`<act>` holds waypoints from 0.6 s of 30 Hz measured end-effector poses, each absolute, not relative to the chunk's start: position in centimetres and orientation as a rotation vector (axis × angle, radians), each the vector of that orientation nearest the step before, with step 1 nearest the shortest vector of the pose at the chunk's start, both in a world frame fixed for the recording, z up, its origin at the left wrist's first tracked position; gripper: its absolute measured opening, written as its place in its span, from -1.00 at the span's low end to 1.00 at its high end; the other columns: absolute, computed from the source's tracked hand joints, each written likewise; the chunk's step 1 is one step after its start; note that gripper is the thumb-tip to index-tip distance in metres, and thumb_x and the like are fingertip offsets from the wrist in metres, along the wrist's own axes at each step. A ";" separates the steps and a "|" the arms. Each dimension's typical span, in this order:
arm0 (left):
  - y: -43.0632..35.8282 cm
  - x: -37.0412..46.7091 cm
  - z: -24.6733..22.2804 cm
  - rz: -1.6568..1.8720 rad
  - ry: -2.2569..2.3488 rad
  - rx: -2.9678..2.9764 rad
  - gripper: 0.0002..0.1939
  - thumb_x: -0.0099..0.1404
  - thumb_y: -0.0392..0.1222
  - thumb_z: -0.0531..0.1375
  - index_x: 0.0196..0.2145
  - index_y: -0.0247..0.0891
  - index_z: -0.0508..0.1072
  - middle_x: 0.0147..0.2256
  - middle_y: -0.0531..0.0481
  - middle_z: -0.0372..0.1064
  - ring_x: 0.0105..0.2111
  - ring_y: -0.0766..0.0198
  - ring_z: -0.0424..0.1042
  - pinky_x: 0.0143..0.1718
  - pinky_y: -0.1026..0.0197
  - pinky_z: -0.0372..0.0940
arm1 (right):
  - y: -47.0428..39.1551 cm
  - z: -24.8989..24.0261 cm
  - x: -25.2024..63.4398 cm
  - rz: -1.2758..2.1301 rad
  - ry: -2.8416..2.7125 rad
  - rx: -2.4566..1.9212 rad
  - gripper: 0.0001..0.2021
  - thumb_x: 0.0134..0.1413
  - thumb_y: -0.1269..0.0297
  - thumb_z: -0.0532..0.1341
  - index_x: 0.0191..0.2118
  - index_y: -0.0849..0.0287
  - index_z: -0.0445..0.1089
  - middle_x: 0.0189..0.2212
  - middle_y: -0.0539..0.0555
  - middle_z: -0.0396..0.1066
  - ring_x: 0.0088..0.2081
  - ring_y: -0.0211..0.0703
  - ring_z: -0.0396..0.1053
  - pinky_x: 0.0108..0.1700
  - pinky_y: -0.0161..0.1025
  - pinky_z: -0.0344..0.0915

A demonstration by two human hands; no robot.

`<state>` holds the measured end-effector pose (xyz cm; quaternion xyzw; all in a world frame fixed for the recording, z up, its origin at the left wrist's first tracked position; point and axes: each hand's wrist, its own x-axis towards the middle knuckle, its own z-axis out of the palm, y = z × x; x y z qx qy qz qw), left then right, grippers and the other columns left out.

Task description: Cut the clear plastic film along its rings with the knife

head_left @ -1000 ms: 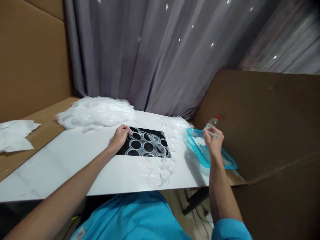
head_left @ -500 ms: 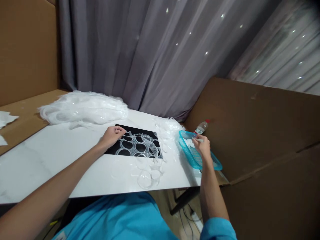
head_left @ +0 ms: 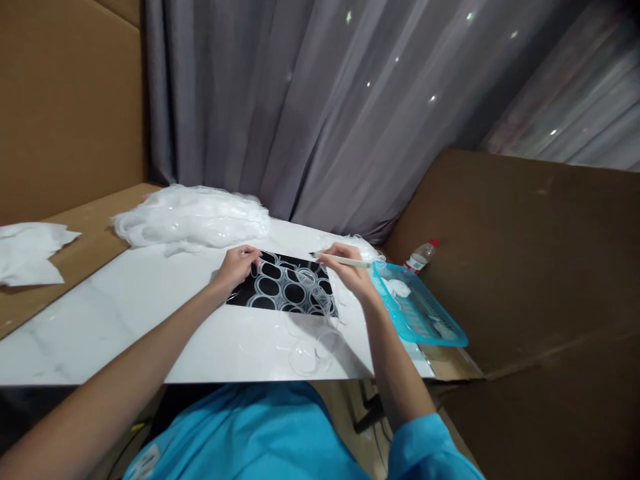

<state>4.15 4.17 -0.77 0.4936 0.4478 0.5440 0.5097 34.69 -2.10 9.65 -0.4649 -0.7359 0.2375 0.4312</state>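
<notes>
On the white table lies a black mat [head_left: 245, 295], with a clear plastic sheet [head_left: 281, 291] cut into ring shapes over it. My left hand [head_left: 237, 268] is closed at the mat's upper left corner, fingertips pinching the edge of the clear plastic. My right hand [head_left: 349, 267] grips a slim, pale pen-like tool [head_left: 345, 259] above the mat's upper right corner, its dark tip pointing left. Loose clear strips and rings [head_left: 313, 353] curl off the sheet toward the table's front edge.
A blue plastic basket [head_left: 425, 293] with white pieces [head_left: 397, 288] inside stands at the right. Behind it is a red-capped bottle [head_left: 423, 255]. A large heap of clear film [head_left: 193, 217] sits at the back left, near white paper [head_left: 33, 253]. Cardboard walls [head_left: 540, 260] flank the table [head_left: 115, 320].
My right hand has moved left from above the basket to the mat, still holding the pen-like tool. My left hand stays by the mat's left corner. The view has shifted slightly left.
</notes>
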 end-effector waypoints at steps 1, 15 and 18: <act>4.1 4.0 -0.7 1.299 1.068 1.178 -0.69 0.22 0.03 0.36 -0.23 -0.26 0.58 -0.40 -0.04 0.57 -0.72 0.45 0.10 -0.70 0.31 -0.09 | -1.2 9.3 32.2 0.642 -1.841 -1.114 -0.66 0.22 -0.06 0.41 -0.35 0.12 0.52 -0.28 0.12 0.62 -0.26 -0.05 0.50 -0.23 -0.19 0.35; 4.7 2.0 0.0 1.480 1.089 1.019 -0.65 0.20 -0.02 0.20 -0.12 -0.24 0.52 -0.39 0.01 0.51 -0.70 0.39 0.33 -0.72 0.33 0.00 | 2.9 2.6 19.6 0.981 -1.550 -0.949 -0.70 0.11 0.01 0.43 -0.39 0.10 0.45 -0.29 0.04 0.61 -0.25 -0.08 0.49 -0.16 -0.20 0.37; 4.5 2.2 0.0 1.440 1.077 1.040 -0.64 0.20 -0.02 0.22 -0.10 -0.25 0.52 -0.33 -0.03 0.55 -0.69 0.38 0.37 -0.73 0.33 -0.01 | 3.0 2.1 20.1 0.970 -1.546 -0.947 -0.70 0.13 0.01 0.42 -0.38 0.10 0.43 -0.24 0.07 0.63 -0.22 -0.08 0.50 -0.13 -0.19 0.39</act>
